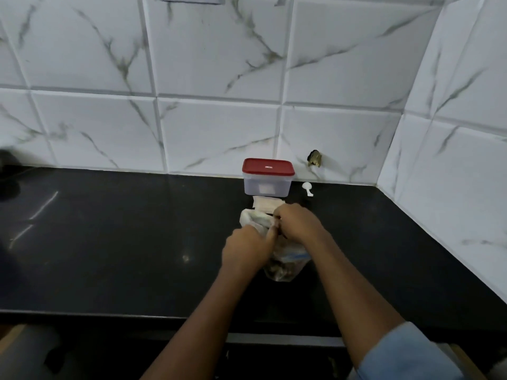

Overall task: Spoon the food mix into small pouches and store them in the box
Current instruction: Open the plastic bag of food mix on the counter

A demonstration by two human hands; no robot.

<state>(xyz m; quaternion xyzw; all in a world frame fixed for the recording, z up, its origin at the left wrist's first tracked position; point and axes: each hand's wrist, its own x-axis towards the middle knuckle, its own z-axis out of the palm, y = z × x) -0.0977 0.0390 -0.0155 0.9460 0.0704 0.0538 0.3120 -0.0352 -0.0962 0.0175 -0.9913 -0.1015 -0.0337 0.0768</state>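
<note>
A clear plastic bag of brownish food mix (284, 266) lies on the black counter (123, 242). My left hand (247, 250) and my right hand (297, 223) both pinch the bag's crumpled top, fingers curled, close together. Just behind them lie small whitish pouches (264, 202) in a flat stack. Behind the pouches stands a clear box with a red lid (268, 176), its lid on, against the wall. A white plastic spoon (307, 188) rests to the right of the box. The bag's opening is hidden by my fingers.
White marbled tiles (219, 127) back the counter and turn a corner at the right. A small brass fitting (315, 158) sticks out of the wall right of the box. A dark blurred object (8, 176) sits at the far left. The counter's front edge runs near my elbows.
</note>
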